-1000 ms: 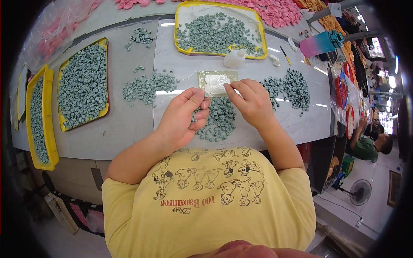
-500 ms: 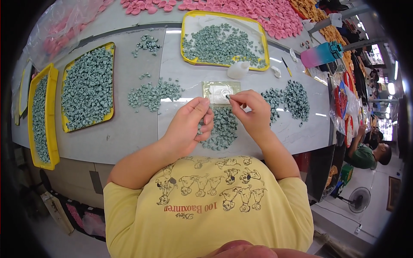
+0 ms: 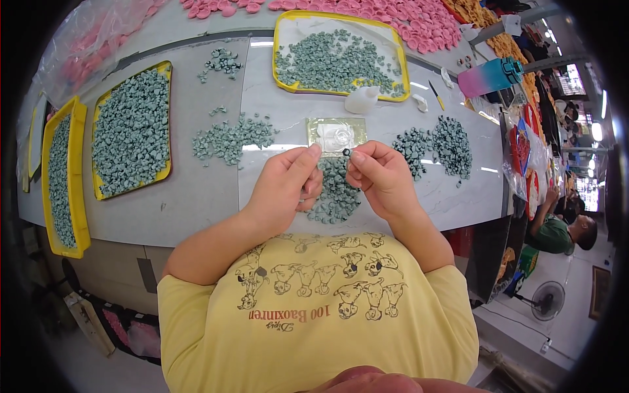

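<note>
Grey tabletop point(image 3: 196, 196) beneath — right hand point(image 3: 382, 175) pinches dark piece point(image 3: 346, 152) near left hand point(image 3: 282, 183), whose hold is unclear

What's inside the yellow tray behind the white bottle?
Small grey-green pieces lie spread on a white sheet in the yellow tray. Yellow patches show near the front edge; the floor elsewhere is covered. The white bottle hides part of the front rim.

Your yellow short-sleeved shirt point(image 3: 367, 347) bears black dog drawings point(image 3: 304, 274) and red lettering point(image 3: 283, 314).
Before you: small grey-green pieces point(image 3: 335, 202), 1 small blackish round piece point(image 3: 346, 152), a yellow-rimmed rectangular tray point(image 3: 288, 86), a pink-to-turquoise bottle point(image 3: 486, 78).
</note>
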`<state>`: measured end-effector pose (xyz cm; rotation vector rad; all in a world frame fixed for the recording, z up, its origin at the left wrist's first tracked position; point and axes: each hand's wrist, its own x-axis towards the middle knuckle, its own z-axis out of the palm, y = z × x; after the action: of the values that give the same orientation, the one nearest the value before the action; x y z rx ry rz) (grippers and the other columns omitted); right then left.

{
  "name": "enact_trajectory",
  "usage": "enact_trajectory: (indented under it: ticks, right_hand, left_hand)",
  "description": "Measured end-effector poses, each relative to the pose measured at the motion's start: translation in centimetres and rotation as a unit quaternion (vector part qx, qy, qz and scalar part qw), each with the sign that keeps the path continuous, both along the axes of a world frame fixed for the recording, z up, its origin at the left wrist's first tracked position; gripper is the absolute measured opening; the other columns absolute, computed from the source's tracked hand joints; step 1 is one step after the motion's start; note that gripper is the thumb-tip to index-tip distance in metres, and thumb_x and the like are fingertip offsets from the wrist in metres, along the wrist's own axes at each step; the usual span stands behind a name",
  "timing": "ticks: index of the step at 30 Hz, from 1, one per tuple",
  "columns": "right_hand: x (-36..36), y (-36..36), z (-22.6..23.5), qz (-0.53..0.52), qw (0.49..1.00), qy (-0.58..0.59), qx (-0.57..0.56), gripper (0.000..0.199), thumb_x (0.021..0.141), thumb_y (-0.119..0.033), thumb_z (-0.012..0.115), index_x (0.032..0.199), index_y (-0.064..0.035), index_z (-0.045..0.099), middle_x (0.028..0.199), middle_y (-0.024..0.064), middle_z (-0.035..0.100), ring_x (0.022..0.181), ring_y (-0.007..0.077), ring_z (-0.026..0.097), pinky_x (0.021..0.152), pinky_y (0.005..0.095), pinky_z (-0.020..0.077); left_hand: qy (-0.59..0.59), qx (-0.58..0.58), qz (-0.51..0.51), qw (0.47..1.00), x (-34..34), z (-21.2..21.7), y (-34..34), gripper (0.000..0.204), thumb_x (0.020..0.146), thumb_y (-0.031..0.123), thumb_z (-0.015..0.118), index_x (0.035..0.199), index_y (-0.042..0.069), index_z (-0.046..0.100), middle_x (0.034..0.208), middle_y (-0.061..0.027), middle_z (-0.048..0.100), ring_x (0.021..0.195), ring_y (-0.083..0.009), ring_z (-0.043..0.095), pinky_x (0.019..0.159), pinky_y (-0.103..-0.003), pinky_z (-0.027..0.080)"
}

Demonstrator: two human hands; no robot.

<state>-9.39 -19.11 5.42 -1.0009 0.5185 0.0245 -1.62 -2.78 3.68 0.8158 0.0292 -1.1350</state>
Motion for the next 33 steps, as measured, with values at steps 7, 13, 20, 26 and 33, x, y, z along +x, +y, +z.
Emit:
enact_trajectory:
  ticks: [7,13,20,26,33]
  right_hand:
    - [-0.6,-0.1,-1.0,0.026,0.881,-0.167,-0.443,0.012,0.073,0.007,0.064,0.081,0.0006,0.058,0.072,0.0054,0.056,0.062,0.0136,0.052,0.057,0.0249,0.0421]
    - [-0.2,-0.7,-1.3,0.035,0.671,-0.369,-0.642,0.024,0.059,0.010,0.069,0.080,0.0011,0.062,0.076,0.0082,0.059,0.062,0.0187,0.055,0.053,0.0258,0.0430]
    - [0.7,-0.3,-2.1,0.051,0.549,-0.453,-0.701,0.025,0.060,0.001,0.072,0.083,0.0043,0.063,0.079,0.0095,0.060,0.063,0.0208,0.055,0.051,0.0278,0.0445]
    - [1.5,0.4,-3.0,0.066,0.493,-0.482,-0.721,0.024,0.060,0.001,0.071,0.082,0.0070,0.063,0.081,0.0112,0.060,0.063,0.0214,0.055,0.048,0.0274,0.0438]
    - [1.6,1.6,-3.6,0.049,0.475,-0.491,-0.729,0.023,0.061,0.002,0.070,0.081,0.0076,0.063,0.081,0.0113,0.060,0.064,0.0222,0.055,0.050,0.0279,0.0451]
  left_hand:
    - [0.066,0.011,-0.024,0.998,-0.5,0.2,-0.7,0.031,0.093,0.031,0.045,0.074,0.008,0.042,0.064,0.0006,0.040,0.051,-0.0074,0.034,0.040,-0.021,0.023]
    - [0.064,-0.001,-0.043,0.997,-0.7,-0.5,-0.9,0.033,0.094,0.032,0.044,0.071,0.008,0.040,0.061,0.0006,0.039,0.050,-0.0084,0.033,0.040,-0.022,0.023]
    - [0.067,0.019,-0.049,0.996,-0.2,-1.0,-0.3,0.037,0.094,0.031,0.044,0.065,0.009,0.038,0.056,0.0009,0.038,0.048,-0.0082,0.031,0.040,-0.023,0.021]
    - [0.062,0.018,-0.055,0.996,0.3,-1.6,0.6,0.037,0.094,0.031,0.044,0.065,0.009,0.039,0.057,0.0016,0.037,0.048,-0.0076,0.031,0.041,-0.022,0.021]
    - [0.025,0.008,-0.037,0.999,-0.1,-2.1,1.6,0.036,0.094,0.030,0.044,0.066,0.008,0.041,0.057,0.0017,0.039,0.048,-0.0067,0.031,0.041,-0.022,0.024]
